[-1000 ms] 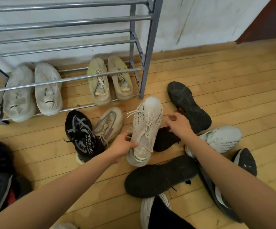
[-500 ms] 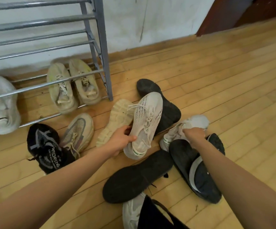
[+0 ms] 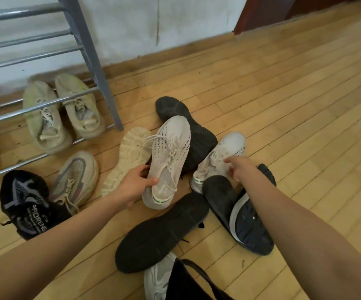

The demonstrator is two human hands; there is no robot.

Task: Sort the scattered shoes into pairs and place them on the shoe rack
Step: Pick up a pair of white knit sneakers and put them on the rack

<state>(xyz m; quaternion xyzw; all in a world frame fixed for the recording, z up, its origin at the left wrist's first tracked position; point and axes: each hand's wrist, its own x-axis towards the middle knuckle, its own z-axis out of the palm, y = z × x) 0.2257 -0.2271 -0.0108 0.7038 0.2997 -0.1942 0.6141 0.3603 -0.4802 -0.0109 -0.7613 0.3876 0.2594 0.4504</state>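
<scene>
From the head view I look down at the wooden floor [image 3: 283, 109], where the shoes lie in a loose heap in front of me. My left hand [image 3: 135, 185] grips the white knit sneaker [image 3: 170, 152] near its heel. The thumb lies across the upper and the other fingers are curled under its side; the toe points away from me. My right hand [image 3: 241, 168] reaches to the second white sneaker [image 3: 231, 144], just right of the first. One finger is stretched out and touches it near the opening, but I cannot tell if the other fingers hold the shoe. Between the two white sneakers lies a black shoe [image 3: 175, 108] with its sole up. Left of the sneaker I hold, a cream shoe [image 3: 132, 152] also shows its sole. Nearer to me lie a second black shoe [image 3: 160, 232], sole up, and a dark blue shoe [image 3: 250, 224], partly under my right forearm. At the left a black lettered sneaker [image 3: 23, 204] touches a beige-grey sneaker [image 3: 75, 176]. The shoe rack [image 3: 93, 68] stands at the wall, upper left, and a beige pair [image 3: 45, 122] sits side by side on its lowest level. At the bottom edge a pale grey shoe [image 3: 156, 278] lies beside a black bag [image 3: 186, 284].
</scene>
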